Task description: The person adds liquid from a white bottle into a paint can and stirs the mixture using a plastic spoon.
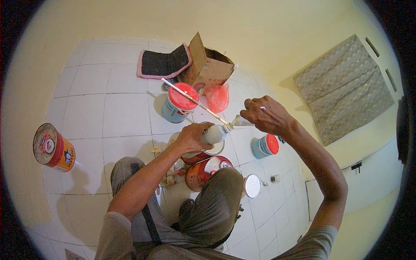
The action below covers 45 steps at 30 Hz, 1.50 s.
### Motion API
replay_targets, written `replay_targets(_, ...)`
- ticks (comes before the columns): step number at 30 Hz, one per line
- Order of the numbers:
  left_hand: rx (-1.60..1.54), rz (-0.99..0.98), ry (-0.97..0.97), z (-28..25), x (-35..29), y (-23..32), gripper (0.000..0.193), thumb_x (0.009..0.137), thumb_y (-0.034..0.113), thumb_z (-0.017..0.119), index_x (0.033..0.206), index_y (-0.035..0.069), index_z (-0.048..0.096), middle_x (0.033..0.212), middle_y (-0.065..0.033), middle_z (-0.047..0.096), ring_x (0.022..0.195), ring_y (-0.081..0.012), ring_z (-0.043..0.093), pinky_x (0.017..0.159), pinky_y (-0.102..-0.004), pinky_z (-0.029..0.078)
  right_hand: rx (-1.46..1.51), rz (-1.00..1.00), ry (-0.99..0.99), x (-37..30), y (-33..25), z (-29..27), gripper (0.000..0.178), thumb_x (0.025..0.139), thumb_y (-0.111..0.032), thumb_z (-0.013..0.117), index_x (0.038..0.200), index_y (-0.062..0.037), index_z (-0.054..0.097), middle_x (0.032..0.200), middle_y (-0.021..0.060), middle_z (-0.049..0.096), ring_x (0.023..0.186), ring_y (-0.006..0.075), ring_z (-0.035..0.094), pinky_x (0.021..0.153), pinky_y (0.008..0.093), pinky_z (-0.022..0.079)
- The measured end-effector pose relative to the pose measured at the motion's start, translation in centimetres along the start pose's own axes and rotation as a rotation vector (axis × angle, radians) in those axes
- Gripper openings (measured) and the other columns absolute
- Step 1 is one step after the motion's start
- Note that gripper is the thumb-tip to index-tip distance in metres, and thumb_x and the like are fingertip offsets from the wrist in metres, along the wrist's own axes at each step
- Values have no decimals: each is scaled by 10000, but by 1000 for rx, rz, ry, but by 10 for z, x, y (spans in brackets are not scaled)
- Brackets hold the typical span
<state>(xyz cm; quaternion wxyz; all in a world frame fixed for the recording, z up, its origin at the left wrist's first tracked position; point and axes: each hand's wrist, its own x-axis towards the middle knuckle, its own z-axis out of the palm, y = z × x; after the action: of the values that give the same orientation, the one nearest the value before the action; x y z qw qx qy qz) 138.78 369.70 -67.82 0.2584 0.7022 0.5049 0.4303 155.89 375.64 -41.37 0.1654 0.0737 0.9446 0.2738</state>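
My left hand (190,139) is wrapped round a whitish plastic bottle (214,134), tilted with its open neck toward the right. My right hand (268,115) is closed on a translucent plastic piece (242,121), perhaps a funnel or cup, close to the bottle's mouth; whether they touch I cannot tell. A long thin stick (193,100) crosses the red lid of a blue pail (175,107), one end by the bottle neck. Below the bottle, an open container with a pale rim (216,149) is partly hidden by my left hand and the bottle.
A red tin (195,177) stands by my knee, another tin (54,149) far left. A smaller red-lidded pail (262,147), white round lid (252,186), spoon (264,183) and small jar (275,178) are at right. Behind are a cardboard box (213,73), dark mat (162,64) and red plastic bag (217,99).
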Motion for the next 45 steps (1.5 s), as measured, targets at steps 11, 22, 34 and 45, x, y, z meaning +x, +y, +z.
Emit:
replay_targets(11, -1, -33, -27, 5, 3, -5, 818, 683, 452, 901, 1417, 217, 625, 1174, -139, 763, 1084, -347, 730, 967, -478, 568, 18, 4, -18, 1, 1, 1, 188, 969, -254, 602, 879, -92, 633, 927, 139, 647, 843, 318, 707, 752, 459, 581)
replay_targets(22, 17, -49, -50, 2, 3, -4, 850, 684, 479, 901, 1438, 209, 617, 1211, -146, 750, 1122, -351, 714, 996, -477, 552, 15, 20, -51, 6, -1, -6, 144, 911, -183, 638, 835, -60, 634, 876, 142, 643, 800, 310, 716, 692, 440, 591)
replay_targets(34, 8, -67, -58, -3, 2, 1, 820, 683, 463, 903, 1407, 178, 643, 1182, -152, 761, 1094, -355, 726, 983, -487, 555, -37, -17, -95, 11, -5, -17, 90, 862, -145, 679, 858, -56, 668, 857, 136, 630, 817, 301, 722, 674, 426, 606)
replay_targets(45, 11, -88, -40, -6, 2, 4, 844, 660, 455, 927, 1408, 177, 653, 1186, -164, 764, 1076, -366, 736, 984, -490, 564, -69, -73, -3, 9, -5, -19, 97, 870, -150, 673, 847, -58, 653, 857, 123, 620, 802, 292, 710, 675, 420, 595)
